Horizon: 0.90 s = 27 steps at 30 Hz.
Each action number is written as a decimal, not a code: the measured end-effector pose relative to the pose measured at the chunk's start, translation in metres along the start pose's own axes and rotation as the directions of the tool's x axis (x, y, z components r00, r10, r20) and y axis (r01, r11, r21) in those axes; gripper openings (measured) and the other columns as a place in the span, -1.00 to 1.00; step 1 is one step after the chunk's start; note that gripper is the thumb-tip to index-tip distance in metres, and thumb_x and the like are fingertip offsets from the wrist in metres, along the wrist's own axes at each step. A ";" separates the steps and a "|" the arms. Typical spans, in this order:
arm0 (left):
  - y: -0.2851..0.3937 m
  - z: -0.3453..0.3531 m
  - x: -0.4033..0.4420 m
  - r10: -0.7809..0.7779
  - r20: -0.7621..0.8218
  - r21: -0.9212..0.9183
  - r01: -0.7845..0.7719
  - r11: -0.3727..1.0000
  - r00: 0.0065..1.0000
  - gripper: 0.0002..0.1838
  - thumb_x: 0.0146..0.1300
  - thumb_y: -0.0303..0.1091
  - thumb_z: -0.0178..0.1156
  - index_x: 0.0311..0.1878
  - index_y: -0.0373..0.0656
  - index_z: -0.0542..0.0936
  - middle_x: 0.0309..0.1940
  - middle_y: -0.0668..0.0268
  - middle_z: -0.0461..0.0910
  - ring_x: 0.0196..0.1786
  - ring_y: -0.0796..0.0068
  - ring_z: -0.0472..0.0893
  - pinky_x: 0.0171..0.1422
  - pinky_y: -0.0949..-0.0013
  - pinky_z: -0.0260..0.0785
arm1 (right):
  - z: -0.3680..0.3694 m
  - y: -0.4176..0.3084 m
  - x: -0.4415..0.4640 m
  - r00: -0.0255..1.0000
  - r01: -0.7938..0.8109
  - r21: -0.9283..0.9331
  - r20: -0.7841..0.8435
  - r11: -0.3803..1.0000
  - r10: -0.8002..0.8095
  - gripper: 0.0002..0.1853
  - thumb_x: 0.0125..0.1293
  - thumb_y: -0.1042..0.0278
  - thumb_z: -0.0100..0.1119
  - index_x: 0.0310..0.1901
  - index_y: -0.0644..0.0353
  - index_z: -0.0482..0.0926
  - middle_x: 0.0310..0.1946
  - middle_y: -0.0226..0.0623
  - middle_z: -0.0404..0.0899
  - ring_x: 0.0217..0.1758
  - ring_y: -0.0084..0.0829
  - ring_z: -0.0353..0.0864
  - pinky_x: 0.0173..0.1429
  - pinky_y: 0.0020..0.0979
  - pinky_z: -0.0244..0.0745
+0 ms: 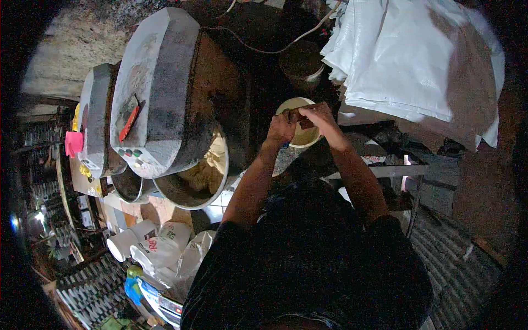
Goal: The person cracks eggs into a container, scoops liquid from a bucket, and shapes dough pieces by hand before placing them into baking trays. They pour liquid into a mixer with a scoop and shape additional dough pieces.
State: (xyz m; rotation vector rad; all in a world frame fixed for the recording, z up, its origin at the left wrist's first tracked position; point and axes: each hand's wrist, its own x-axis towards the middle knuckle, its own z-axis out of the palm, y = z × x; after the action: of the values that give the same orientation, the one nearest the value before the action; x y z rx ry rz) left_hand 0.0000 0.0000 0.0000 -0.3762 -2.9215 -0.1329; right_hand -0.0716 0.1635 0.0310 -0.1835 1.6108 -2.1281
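Note:
Both my hands are together over a pale round bucket (306, 137), whose rim shows around them. My left hand (282, 128) has its fingers curled at the bucket's left side. From the right, my right hand (320, 116) reaches in with its fingers bent towards the left one. Between them is a small brown-red thing (306, 124); its kind is too dark and small to tell. Both hands seem closed around it, though the fingertips are partly hidden.
At left stands a large grey mixer (157, 82) with a red-handled knife (130, 122) on top. Its metal bowl (190, 201) holds pale dough (201, 173). White sacks (407, 60) are piled at upper right. White tubs (165, 247) stand lower left. A dark bucket (302, 63) sits beyond my hands.

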 end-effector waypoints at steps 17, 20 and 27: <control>-0.023 0.000 0.020 -0.060 0.275 -0.353 0.159 0.922 0.959 -0.56 0.31 -0.09 0.06 0.15 -0.13 0.44 0.11 -0.04 0.50 0.09 -0.14 0.52 0.09 -0.01 0.43 | -0.013 0.004 0.038 0.971 -0.218 -0.663 -0.072 0.716 0.229 -0.69 0.06 0.21 0.37 -0.33 0.34 0.66 -0.50 -0.28 0.66 -0.51 -0.51 0.64 -0.40 -0.43 0.52; -0.021 -0.020 0.030 -0.284 0.416 -0.576 0.492 0.653 0.864 -0.53 0.34 -0.03 0.04 0.19 -0.10 0.41 0.07 -0.02 0.52 0.14 -0.11 0.49 0.11 -0.03 0.41 | -0.011 0.004 0.034 0.989 0.121 -0.855 0.057 0.505 -0.139 -0.68 0.00 0.22 0.41 -0.27 0.29 0.68 -0.44 -0.22 0.70 -0.39 -0.42 0.71 -0.26 -0.39 0.57; -0.025 -0.020 0.032 -0.229 0.304 -0.453 0.352 0.819 0.925 -0.51 0.34 -0.04 0.07 0.24 -0.07 0.36 -0.05 -0.04 0.53 0.04 -0.11 0.53 0.12 -0.04 0.41 | -0.024 0.028 0.043 0.866 0.436 -0.827 0.279 0.355 -0.416 -0.55 -0.05 0.27 0.42 -0.08 0.28 0.64 -0.33 -0.10 0.69 -0.23 -0.22 0.72 -0.11 -0.38 0.59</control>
State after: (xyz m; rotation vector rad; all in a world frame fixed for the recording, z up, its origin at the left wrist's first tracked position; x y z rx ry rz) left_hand -0.0333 -0.0191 0.0240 0.0028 -3.1241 -0.9746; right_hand -0.1108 0.1596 -0.0098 -1.0667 2.7488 -1.2878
